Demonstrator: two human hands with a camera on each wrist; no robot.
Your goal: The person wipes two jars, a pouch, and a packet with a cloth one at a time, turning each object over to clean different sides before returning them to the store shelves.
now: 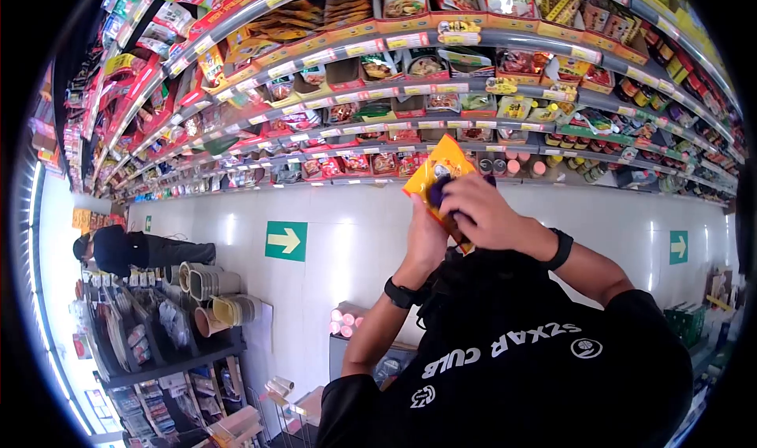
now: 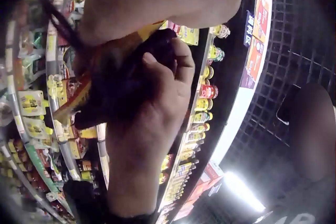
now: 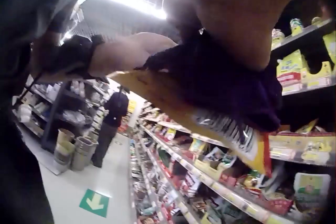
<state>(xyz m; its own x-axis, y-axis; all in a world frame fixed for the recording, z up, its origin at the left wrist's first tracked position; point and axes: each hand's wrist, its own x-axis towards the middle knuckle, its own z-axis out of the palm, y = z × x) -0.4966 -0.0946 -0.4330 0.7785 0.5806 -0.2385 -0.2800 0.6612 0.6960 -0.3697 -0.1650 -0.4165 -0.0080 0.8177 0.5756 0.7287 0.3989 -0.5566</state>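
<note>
A yellow packet with red edges (image 1: pixel 443 164) is held up in front of the shelves in the head view. The left hand (image 1: pixel 426 239) grips its lower left edge, thumb along the side. A dark purple cloth (image 1: pixel 438 191) lies against the packet's face, and the right hand (image 1: pixel 482 210) pinches it with curled fingers. In the right wrist view the cloth (image 3: pixel 231 85) covers part of the packet (image 3: pixel 173 95). The left wrist view shows the dark cloth (image 2: pixel 123 77) between both hands; the fingertips beneath it are hidden.
Curved shelves (image 1: pixel 331 93) of packaged food stand ahead. A person in dark clothes (image 1: pixel 118 249) is at the left, near a dark rack (image 1: pixel 169 361) with stacked bins (image 1: pixel 206 282). Green arrow signs (image 1: pixel 285 241) mark the pale floor. Pink-topped items (image 1: pixel 344 319) stand beside the left forearm.
</note>
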